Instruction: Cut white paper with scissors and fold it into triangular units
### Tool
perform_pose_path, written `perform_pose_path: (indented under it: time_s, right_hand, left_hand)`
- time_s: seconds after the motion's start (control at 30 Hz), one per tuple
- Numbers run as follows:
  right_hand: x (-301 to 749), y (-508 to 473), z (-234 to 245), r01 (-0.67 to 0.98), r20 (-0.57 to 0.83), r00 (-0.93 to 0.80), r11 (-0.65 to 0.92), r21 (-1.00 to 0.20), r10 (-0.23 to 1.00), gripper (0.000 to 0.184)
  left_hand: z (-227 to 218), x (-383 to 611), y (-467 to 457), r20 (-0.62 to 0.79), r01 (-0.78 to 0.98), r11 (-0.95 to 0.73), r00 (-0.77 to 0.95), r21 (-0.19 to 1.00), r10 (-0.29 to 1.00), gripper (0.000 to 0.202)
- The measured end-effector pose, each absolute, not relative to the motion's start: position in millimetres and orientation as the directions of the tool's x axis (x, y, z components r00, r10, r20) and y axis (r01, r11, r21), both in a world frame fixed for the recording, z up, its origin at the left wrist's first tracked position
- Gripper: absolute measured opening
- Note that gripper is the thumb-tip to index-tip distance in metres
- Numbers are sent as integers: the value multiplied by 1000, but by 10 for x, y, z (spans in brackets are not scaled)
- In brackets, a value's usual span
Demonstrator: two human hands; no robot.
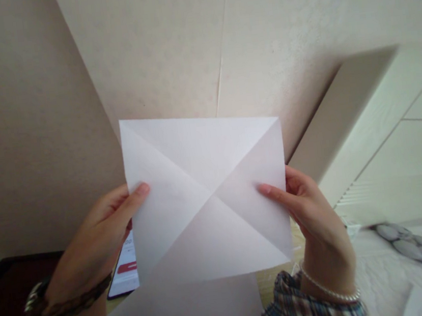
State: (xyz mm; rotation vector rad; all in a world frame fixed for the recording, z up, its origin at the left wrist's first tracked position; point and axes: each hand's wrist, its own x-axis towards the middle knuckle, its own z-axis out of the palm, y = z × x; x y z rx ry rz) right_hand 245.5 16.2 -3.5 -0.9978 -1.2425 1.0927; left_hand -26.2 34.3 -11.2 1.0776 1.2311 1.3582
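Observation:
A white sheet of paper (203, 154) is held up in front of me, with two diagonal creases crossing near its middle. My left hand (115, 210) pinches its left edge, thumb on the near face and fingers hidden behind. On the opposite edge my right hand (302, 195) grips the same way, its thumb lying on the front. Below the raised sheet lies another white sheet (199, 313), partly covered by it. Partly hidden behind my left hand is a phone or tablet (123, 276) with a lit screen showing a red bar.
A light wooden table top (266, 279) shows beneath the papers. Pale walls (160, 56) meet in a corner ahead. At the right stand white furniture panels (401, 170), above a white quilted surface (387, 280) bearing a grey, rounded-patterned item (410, 244). Something dark red (21, 304) is at the lower left.

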Motion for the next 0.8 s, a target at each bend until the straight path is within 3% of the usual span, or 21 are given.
perform_pose_path:
  time_s: [0.8]
  right_hand:
    - [2538,180,-33,-18,149,-47,148,-989,988,23]
  left_hand:
    - [-62,-290,330,-37,-167,19,-108,986,993,23]
